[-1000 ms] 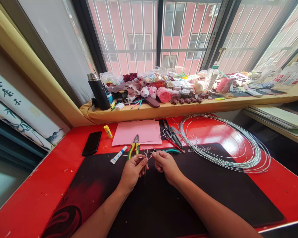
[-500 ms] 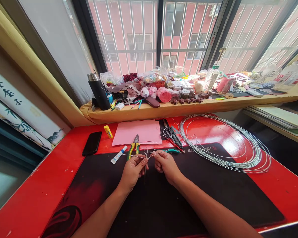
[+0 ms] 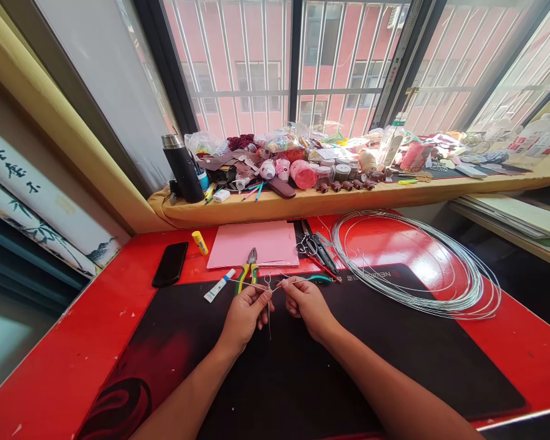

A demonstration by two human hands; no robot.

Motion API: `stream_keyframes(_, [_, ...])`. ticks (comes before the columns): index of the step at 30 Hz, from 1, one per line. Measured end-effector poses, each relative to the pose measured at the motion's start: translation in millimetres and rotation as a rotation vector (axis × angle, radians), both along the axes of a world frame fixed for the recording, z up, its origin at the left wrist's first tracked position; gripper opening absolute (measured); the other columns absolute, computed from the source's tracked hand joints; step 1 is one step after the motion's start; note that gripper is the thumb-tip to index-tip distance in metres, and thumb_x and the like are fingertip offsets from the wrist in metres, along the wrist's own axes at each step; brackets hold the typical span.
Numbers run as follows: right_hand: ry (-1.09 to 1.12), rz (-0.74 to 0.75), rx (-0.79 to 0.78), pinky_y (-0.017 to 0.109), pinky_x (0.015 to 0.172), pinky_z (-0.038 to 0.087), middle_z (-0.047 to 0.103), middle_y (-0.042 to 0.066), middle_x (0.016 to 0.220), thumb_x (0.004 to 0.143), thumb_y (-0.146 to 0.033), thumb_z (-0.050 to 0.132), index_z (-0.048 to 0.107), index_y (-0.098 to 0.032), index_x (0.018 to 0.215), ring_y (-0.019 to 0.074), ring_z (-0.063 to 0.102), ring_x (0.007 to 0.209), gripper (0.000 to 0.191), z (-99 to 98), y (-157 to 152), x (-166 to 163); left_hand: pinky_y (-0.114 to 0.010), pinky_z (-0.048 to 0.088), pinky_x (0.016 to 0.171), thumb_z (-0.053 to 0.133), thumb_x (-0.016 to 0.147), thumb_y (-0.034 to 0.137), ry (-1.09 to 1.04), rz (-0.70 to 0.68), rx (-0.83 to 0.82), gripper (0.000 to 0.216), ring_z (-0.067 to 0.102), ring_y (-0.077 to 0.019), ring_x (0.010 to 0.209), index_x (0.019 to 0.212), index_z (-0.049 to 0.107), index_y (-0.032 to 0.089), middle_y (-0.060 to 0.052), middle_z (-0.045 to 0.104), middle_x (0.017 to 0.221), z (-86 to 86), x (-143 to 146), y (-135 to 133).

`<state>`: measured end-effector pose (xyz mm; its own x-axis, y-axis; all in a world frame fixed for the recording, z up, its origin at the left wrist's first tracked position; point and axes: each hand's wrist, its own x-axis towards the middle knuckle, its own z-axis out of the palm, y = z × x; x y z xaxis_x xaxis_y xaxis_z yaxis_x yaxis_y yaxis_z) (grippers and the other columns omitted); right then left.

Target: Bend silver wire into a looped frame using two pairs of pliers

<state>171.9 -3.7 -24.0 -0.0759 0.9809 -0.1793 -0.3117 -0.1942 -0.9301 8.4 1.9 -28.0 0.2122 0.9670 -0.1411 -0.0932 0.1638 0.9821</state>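
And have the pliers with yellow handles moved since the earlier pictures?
No, the pliers haven't visibly moved; their tip still overlaps the pink paper at the same spot.

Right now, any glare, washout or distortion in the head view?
Head view: glare whitens the glossy red tabletop inside the silver wire coil; dark window frames splay outward, likely wide-angle distortion; clear plastic bottles far right wash out; thin silver wire between left hand and right hand is too fine to trace.
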Motion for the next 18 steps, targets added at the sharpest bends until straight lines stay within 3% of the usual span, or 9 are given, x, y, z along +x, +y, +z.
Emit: stream_keyframes(18, [0.014,-0.011,0.019,0.022,0.043,0.016,0.039,-0.01,0.048,0.077,-0.055,0.078,0.067,-0.017,0.088,0.0072,0.033,0.04,0.041,2.4,0.8,1.9,-0.018,0.038,0.038,0.076,0.08,0.055,-0.032,0.011,0.014,0.042,0.053,-0.0084,0.046,0.092,0.064,0.016,0.0,0.066,0.069,1.5,-2.3,0.6])
